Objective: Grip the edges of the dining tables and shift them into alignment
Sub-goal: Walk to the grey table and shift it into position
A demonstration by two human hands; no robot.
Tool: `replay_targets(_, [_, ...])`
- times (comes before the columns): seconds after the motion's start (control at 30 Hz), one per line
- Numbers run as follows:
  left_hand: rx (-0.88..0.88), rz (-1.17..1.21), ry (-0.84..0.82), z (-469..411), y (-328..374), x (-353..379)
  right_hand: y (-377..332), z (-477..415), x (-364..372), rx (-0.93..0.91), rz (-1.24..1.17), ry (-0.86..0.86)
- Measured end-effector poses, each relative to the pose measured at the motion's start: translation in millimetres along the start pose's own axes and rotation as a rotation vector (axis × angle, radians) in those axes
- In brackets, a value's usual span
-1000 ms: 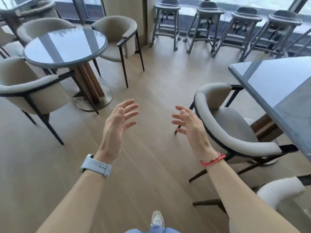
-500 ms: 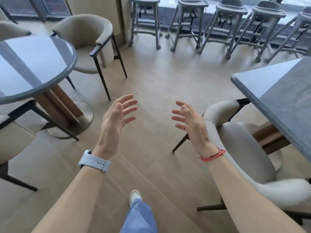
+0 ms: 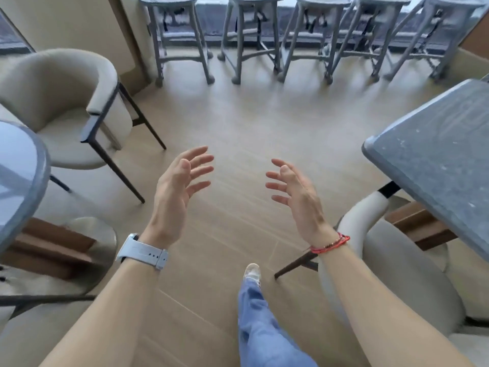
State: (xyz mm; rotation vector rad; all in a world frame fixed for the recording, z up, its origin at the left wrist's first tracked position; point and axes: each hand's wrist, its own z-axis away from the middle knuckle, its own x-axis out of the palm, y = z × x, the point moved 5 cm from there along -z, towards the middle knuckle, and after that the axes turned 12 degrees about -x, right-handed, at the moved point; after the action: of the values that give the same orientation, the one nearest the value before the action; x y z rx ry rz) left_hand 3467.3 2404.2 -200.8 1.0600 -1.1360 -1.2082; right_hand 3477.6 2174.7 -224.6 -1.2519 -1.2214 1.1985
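Both hands, left hand (image 3: 176, 192) and right hand (image 3: 296, 193), hang spread and empty above the floor (image 3: 238, 128). A speckled grey rectangular counter (image 3: 436, 144) stands right; a glossy round counter (image 3: 23, 176) stands left.

Pale wood-plank floor (image 3: 238, 123) carries grey wooden high chairs (image 3: 182, 38) along its far edge and beige upholstered armchairs (image 3: 66, 102) at both sides.

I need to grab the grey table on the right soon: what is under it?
Under the grey table show a wooden base and a beige chair partly tucked in. The tabletop covers the rest of the base and the floor below.

Two tables (image 3: 436, 144), five stools (image 3: 182, 35), armchairs (image 3: 66, 107) uncountable.
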Motion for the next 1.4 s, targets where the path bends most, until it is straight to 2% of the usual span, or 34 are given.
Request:
replay_targets(0.4, [-0.019, -0.004, -0.080, -278.5, 51.6, 47.3, -1.9, -262.6, -37.8, 0.001, -0.045, 0.091])
replay_targets(0.93, [-0.072, -0.041, -0.413, -635.3, 83.8, 88.5, 19.7, -543.2, -67.4, 0.008, 0.007, 0.413])
replay_targets(1.13, [-0.094, -0.063, -0.588, -739.1, 101.5, 144.0, 13.3, -618.0, -99.3, -0.003, 0.009, 0.596])
replay_targets(1.4, [-0.106, -0.148, -0.809, -843.9, 93.2, 268.2, 37.3, -686.7, -193.3, -0.007, -0.015, 0.859])
